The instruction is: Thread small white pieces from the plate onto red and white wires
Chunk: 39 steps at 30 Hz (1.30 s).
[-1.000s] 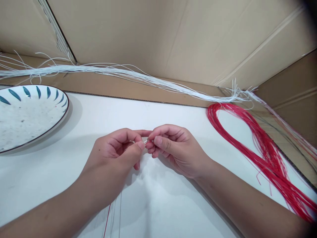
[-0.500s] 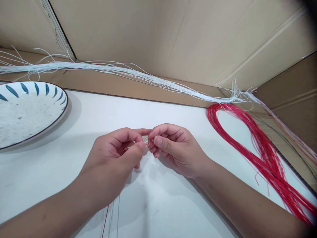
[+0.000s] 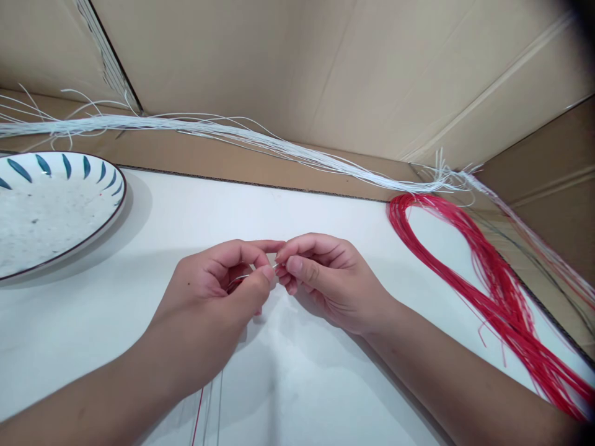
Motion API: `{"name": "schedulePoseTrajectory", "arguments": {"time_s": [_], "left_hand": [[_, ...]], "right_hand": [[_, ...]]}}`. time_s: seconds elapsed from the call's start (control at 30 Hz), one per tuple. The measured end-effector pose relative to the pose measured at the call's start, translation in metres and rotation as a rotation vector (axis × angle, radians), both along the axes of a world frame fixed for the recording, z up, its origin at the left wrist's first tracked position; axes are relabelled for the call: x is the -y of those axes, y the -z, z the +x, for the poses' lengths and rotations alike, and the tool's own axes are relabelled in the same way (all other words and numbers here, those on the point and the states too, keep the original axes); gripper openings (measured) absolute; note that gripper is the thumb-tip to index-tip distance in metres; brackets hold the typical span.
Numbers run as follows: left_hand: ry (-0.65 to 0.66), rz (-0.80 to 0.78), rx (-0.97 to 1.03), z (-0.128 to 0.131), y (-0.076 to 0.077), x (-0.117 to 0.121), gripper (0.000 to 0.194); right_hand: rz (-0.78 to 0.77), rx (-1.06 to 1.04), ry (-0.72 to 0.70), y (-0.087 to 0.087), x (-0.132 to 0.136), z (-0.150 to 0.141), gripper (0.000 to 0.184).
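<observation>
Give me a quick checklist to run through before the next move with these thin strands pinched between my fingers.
1. Both hands on the work: left hand and right hand meet fingertip to fingertip over the white table. Ok.
2. Grip on the thin strands: pinched at the fingertips, tails hanging toward the near edge. Ok.
3. How many strands are held, and whether a knot exists: hidden by the fingers. Cannot tell.
4. Red cord bundle: looped on the table to the right, apart from the hands. Ok.
5. White cord bundle: along the cardboard wall, loose ends straying. Not ok.
6. Plate: far left, clear of both hands. Ok.
</observation>
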<state>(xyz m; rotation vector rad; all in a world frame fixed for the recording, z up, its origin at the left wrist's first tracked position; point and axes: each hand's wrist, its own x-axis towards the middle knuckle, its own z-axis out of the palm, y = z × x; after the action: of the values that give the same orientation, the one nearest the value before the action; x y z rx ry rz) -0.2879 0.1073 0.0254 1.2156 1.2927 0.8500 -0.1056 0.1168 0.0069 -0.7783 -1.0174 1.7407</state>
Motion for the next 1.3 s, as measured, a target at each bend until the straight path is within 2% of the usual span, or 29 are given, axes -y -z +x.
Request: {"name": "schedulePoseTrajectory", "arguments": {"time_s": [0.1, 0.23, 0.57, 0.8, 1.0, 1.1, 1.3], "left_hand": [[-0.007, 0.054, -0.055, -0.0008, 0.0002, 0.0012, 0.025], [0.015, 0.106, -0.108, -0.0022, -0.0007, 0.0039, 0.025], [0.017, 0.157, -0.101, 0.0008, -0.0032, 0.0051, 0.020], [0.019, 0.194, -0.135, -0.0004, -0.0019, 0.0044, 0.024], [0.017, 0.266, -0.188, -0.0010, 0.0003, 0.0043, 0.020], [0.025, 0.317, -0.201, -0.0011, 0.0007, 0.0018, 0.018], [0.076, 0.313, -0.106, -0.0007, -0.0013, -0.0015, 0.016]], "right_hand": [[0.036, 0.015, 0.030, 0.0006, -0.0002, -0.0007, 0.011], [0.010, -0.004, 0.031, 0.0009, -0.0011, -0.0011, 0.012], [0.016, -0.095, -0.003, 0.0006, -0.0018, -0.0001, 0.008], [0.052, -0.106, 0.005, 0.0013, -0.0014, -0.0009, 0.006], [0.169, 0.023, 0.105, 0.0012, 0.0010, -0.0023, 0.015], [0.167, 0.037, 0.091, 0.0000, -0.0004, -0.0027, 0.022], [0.155, 0.039, 0.010, 0.0006, -0.0014, -0.0002, 0.006]]}}
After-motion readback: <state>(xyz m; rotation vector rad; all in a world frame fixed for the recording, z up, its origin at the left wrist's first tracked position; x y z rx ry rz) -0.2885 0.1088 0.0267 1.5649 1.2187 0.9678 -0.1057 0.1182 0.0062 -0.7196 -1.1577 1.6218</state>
